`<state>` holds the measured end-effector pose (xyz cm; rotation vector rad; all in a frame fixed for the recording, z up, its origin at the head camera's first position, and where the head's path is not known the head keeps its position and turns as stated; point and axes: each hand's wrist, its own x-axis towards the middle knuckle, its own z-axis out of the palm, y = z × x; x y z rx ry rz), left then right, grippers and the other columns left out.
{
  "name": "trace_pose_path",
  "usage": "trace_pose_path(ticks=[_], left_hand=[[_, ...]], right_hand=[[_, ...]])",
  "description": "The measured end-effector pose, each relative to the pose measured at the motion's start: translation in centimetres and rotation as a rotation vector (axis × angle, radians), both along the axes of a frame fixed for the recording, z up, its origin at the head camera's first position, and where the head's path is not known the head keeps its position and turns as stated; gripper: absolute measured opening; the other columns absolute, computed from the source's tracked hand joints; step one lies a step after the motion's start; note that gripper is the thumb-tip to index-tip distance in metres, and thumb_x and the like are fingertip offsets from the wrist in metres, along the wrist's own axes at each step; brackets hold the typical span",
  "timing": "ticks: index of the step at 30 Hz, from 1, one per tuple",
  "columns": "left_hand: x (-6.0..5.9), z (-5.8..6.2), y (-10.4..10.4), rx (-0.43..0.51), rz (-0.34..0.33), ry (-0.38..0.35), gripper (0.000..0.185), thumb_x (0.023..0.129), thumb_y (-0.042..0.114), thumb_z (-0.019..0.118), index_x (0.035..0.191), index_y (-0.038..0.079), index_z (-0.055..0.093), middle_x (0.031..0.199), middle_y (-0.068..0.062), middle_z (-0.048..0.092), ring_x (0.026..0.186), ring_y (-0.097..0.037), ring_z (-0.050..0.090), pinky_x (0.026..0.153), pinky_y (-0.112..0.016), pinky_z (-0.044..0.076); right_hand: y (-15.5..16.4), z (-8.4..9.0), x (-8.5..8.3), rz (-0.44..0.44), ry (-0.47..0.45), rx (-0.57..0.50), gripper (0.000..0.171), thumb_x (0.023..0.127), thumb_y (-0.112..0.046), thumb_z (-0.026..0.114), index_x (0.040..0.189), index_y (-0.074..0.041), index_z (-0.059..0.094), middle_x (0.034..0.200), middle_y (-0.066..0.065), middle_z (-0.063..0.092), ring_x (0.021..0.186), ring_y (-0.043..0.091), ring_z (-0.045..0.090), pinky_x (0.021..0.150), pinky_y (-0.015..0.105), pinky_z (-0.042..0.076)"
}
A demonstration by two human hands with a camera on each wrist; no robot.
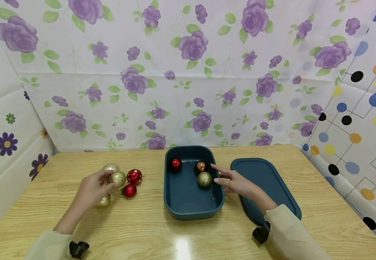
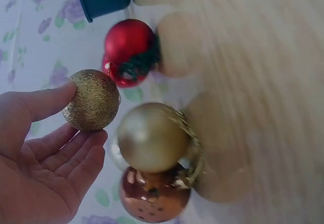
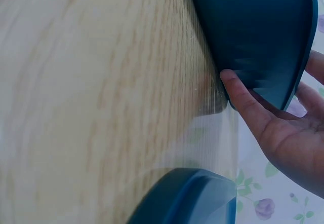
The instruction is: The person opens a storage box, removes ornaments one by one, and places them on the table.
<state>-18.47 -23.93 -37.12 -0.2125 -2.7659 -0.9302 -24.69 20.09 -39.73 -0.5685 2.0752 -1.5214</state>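
Gold glitter bauble (image 1: 117,177) pinched between thumb and fingers (image 2: 76,153) of left hand (image 1: 91,189), just above worktop (image 1: 142,231) at left, amid loose ornaments: red baubles (image 1: 132,182), smooth gold bauble (image 2: 152,138), copper bauble (image 2: 154,196). Right hand (image 1: 236,182) rests at right wall of teal box (image 1: 191,211), fingers straight, thumb touching outside, gripping nothing. Inside box: red, copper, gold glitter balls. Teal lid (image 1: 266,180) flat on worktop, just right of box.
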Motion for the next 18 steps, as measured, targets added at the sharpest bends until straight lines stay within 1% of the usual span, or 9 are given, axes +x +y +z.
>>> trace_pose_path(ticks=[5,9,18], left_hand=[[-0.2,-0.6,-0.6,-0.033,0.02,-0.048,0.047,0.082,0.018,0.068,0.119,-0.009,0.054,0.111,-0.028,0.058,0.097,-0.042,0.057,0.079,-0.05,0.047],[-0.4,-0.9,-0.9,-0.053,0.023,-0.069,0.049,0.082,0.02,0.068,0.119,-0.009,0.054,0.111,-0.029,0.057,0.097,-0.044,0.057,0.079,-0.051,0.047],[-0.8,-1.7,-1.0,-0.103,0.002,-0.066,0.046,0.079,0.013,0.07,0.114,-0.014,0.055,0.103,-0.03,0.061,0.091,-0.042,0.06,0.075,-0.05,0.049]], right_hand=[[0.0,0.0,0.0,0.004,-0.004,-0.003,0.064,0.093,-0.031,0.051,0.147,-0.025,0.018,0.145,0.031,0.014,0.042,0.016,0.018,0.048,0.042,0.022],[0.0,0.0,0.0,0.004,-0.007,-0.006,0.064,0.093,-0.032,0.051,0.147,-0.024,0.017,0.145,0.03,0.014,0.042,0.016,0.018,0.048,0.041,0.022],[-0.1,0.2,0.1,-0.004,0.004,0.003,0.064,0.093,-0.032,0.052,0.147,-0.024,0.018,0.145,0.031,0.015,0.042,0.016,0.019,0.048,0.041,0.022]])
